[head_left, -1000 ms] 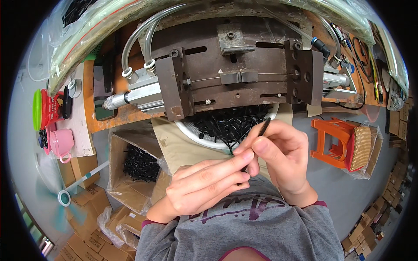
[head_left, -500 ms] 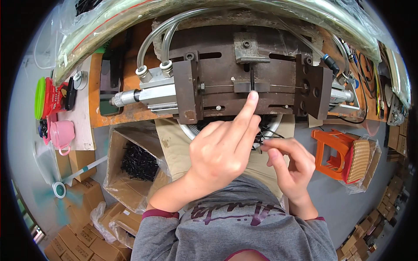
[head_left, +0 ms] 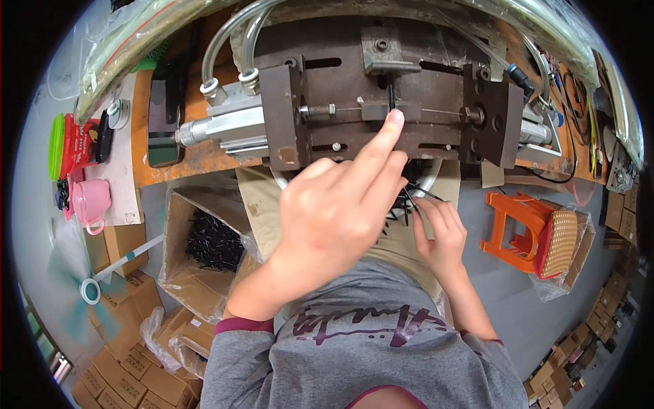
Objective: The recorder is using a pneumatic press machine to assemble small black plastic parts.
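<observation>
My left hand (head_left: pixel 340 208) reaches over the front of a dark metal fixture (head_left: pixel 354 146), fingers stretched out. Its index fingertip touches the lower end of a thin black rod (head_left: pixel 392 92), which stands at a small dark block (head_left: pixel 371 111) in the middle of the fixture. Lower and to the right, my right hand (head_left: pixel 443 235) is closed, thumb and fingers around a thin black rod (head_left: pixel 426 192). More black rods lie between the hands, above my lap, partly hidden by my left hand. On the fixture's left side, a threaded metal plunger (head_left: pixel 319 110) points toward the small block.
Metal cylinders (head_left: pixel 228 129) with clear hoses flank the fixture. A box of black rods (head_left: pixel 212 240) stands to the left, near a fan (head_left: pixel 90 291) and a pink cup (head_left: pixel 91 202). An orange stool (head_left: pixel 507 228) is at the right. Plastic sheeting (head_left: pixel 558 51) arches over the bench.
The plungers on both sides have extended inward toward the small block. My right hand has closed on a black rod among the others. My left index finger stays at the upright rod. The view has shifted slightly.
</observation>
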A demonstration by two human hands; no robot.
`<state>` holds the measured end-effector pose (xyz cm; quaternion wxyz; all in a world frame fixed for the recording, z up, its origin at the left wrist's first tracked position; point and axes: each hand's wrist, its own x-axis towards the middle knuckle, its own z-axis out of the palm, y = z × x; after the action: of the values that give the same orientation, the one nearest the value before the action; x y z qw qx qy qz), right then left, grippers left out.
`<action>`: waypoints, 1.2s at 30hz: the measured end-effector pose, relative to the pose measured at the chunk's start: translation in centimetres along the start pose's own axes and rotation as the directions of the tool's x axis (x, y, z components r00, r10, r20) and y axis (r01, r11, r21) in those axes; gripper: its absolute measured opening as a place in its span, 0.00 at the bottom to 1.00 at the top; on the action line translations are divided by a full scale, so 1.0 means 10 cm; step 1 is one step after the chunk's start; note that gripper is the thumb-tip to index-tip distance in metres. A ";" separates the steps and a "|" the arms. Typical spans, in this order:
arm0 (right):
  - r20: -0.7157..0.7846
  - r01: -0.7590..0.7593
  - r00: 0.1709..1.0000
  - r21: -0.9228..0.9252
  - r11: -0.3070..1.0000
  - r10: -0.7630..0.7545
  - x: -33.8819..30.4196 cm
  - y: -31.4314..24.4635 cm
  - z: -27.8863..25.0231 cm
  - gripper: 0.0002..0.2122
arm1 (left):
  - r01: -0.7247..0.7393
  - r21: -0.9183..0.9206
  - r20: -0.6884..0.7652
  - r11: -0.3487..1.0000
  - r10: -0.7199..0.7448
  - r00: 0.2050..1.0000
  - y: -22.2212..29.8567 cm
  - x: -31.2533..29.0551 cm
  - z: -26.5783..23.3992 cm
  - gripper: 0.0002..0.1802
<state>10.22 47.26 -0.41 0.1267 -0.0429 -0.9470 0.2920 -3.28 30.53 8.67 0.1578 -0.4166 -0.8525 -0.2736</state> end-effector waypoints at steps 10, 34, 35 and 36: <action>0.158 0.124 0.982 -0.146 0.982 -0.100 -0.21 0.34 0.74 0.36 | 0.570 -0.473 -0.089 0.672 -0.680 0.728 -0.61 -1.21 0.41 0.05; 0.070 0.253 0.967 -0.118 0.960 -0.246 0.42 0.24 0.97 0.22 | 0.682 0.033 0.323 0.730 -0.654 0.684 -2.36 -1.67 0.99 0.21; 0.148 0.248 0.955 0.067 0.966 -0.255 0.34 0.28 0.88 0.22 | 0.690 0.035 0.342 0.723 -0.658 0.671 -2.43 -1.65 0.95 0.21; 0.074 0.308 0.947 0.066 0.949 -0.313 0.24 0.33 0.77 0.22 | 0.699 0.040 0.358 0.714 -0.664 0.657 -2.51 -1.63 0.92 0.22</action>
<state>5.88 46.13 -7.92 0.1324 0.1223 -0.9383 0.2951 -13.82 13.28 -15.17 -0.1301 -0.1151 -0.9448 -0.2777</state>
